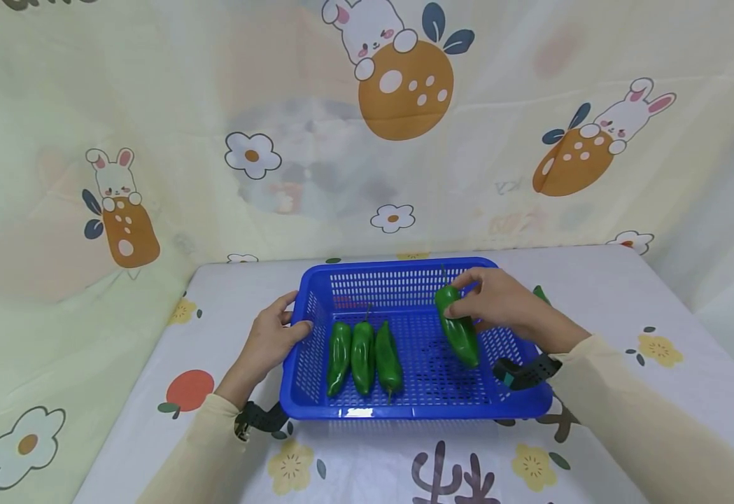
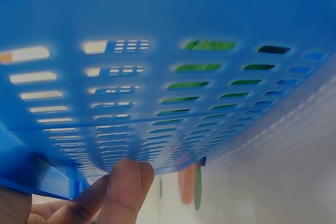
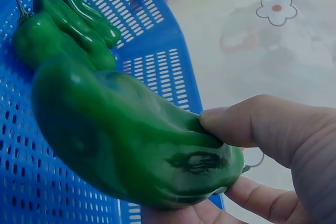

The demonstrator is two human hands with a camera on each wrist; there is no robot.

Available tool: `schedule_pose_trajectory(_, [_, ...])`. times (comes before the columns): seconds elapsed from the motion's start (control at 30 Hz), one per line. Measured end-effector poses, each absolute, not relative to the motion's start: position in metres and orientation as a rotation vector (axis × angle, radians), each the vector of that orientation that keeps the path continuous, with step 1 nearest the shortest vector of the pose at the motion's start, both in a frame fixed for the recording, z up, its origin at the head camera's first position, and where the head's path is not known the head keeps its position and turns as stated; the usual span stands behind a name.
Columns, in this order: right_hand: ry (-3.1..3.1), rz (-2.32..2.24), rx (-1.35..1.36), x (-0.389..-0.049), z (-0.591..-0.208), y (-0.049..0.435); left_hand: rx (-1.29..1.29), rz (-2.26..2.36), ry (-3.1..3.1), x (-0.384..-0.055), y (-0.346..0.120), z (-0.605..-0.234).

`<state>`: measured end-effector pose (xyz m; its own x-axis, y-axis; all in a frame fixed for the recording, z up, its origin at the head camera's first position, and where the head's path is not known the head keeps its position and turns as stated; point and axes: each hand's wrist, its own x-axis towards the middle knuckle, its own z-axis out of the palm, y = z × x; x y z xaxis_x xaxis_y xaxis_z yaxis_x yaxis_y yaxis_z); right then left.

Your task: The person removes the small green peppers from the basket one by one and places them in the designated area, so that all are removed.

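Pepper (image 1: pixel 457 329) in the grasp of the right hand (image 1: pixel 495 304), thumb on one side and fingers on the other, slants within the basket (image 1: pixel 413 412), toward 2 o'clock from its middle, stem up and tip aimed at 5 o'clock. Whether that tip touches the floor, I cannot tell. Its skin is slick and the hold sits near the stem end, so the long free end could swing or slide loose. A slip could send it rolling toward the three peppers (image 1: pixel 363 358) lined up at 9 o'clock and nudge them askew. The left hand (image 1: pixel 272 336) grips the rim at about 10 o'clock, thumb over the edge; a hard pull there might tilt the light-looking basket or skid it on the smooth cloth (image 1: pixel 367 462). Thin stems could snag in the holes.

The basket is blue, probably plastic, rectangular with rounded corners and slotted walls. All four peppers are glossy, tapered and lumpy; the right wrist view shows a dark patch (image 3: pixel 202 162) on the held one.
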<state>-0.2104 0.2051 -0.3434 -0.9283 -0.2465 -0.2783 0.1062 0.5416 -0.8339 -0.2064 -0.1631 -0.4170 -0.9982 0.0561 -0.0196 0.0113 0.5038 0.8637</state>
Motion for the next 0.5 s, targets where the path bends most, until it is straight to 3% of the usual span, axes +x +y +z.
schedule_pose_trajectory(0.5, [2.468,-1.314,-0.124,-0.209,-0.339,0.227,0.071,1.55,2.666,-0.208,-0.163,-0.416])
